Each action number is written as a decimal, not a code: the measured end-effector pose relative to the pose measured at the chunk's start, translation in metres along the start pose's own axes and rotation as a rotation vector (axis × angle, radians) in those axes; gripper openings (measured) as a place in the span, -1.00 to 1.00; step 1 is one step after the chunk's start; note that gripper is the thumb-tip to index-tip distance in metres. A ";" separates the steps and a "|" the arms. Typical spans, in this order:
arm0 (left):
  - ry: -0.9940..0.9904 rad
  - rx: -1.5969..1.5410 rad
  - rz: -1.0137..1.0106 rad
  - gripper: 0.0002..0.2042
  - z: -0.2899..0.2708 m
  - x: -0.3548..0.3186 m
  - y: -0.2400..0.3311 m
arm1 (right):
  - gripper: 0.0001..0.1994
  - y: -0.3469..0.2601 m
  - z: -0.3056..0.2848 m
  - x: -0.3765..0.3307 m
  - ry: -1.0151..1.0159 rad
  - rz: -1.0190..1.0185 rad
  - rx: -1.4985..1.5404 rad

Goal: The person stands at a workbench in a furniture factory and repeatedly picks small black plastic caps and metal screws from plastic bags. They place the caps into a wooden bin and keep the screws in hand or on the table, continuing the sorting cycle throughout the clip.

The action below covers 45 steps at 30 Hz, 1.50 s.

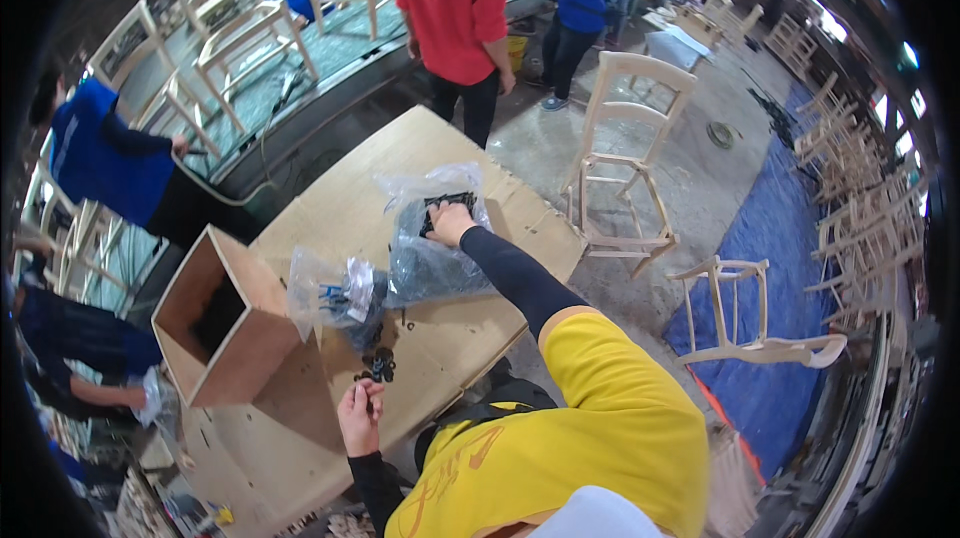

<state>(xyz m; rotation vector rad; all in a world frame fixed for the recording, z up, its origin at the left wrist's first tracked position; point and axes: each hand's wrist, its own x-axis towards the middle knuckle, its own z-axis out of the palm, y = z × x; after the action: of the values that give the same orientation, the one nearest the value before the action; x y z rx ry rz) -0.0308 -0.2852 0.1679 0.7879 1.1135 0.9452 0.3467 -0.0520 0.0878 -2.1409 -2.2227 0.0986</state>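
Note:
My right hand (449,223) reaches into the mouth of a clear plastic bag (430,268) on the cardboard-topped table. Its fingers are curled into a heap of black bolts (462,200), and the fingertips are partly hidden. My left hand (360,417) is closed near the table's front edge, with a small dark piece between thumb and fingers that I cannot make out. Just beyond its fingers lies a cluster of small black parts (378,366). A second clear bag (345,293) with dark contents stands left of the first.
An open wooden box (225,323) with dark contents stands on the left of the cardboard-covered table (400,143). One chair frame (630,153) stands to the right; another (745,323) lies tipped by a blue tarp (755,238). A person in red (455,13) stands beyond the table.

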 end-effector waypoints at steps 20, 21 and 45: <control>0.022 -0.119 -0.031 -0.80 0.001 0.008 -0.004 | -0.71 0.020 -0.051 -0.022 0.169 0.430 1.099; 0.012 -0.124 -0.032 -0.79 0.001 0.009 -0.003 | -0.74 0.016 -0.054 -0.025 0.187 0.545 1.340; 0.044 0.030 -0.019 -0.75 0.009 -0.007 0.018 | -0.72 0.043 -0.014 -0.047 -0.034 0.387 2.250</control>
<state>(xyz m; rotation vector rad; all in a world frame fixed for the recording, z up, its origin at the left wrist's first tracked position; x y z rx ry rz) -0.0270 -0.2848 0.1887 0.7822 1.1739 0.9359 0.3926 -0.0973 0.0982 -0.8623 -0.3785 1.5460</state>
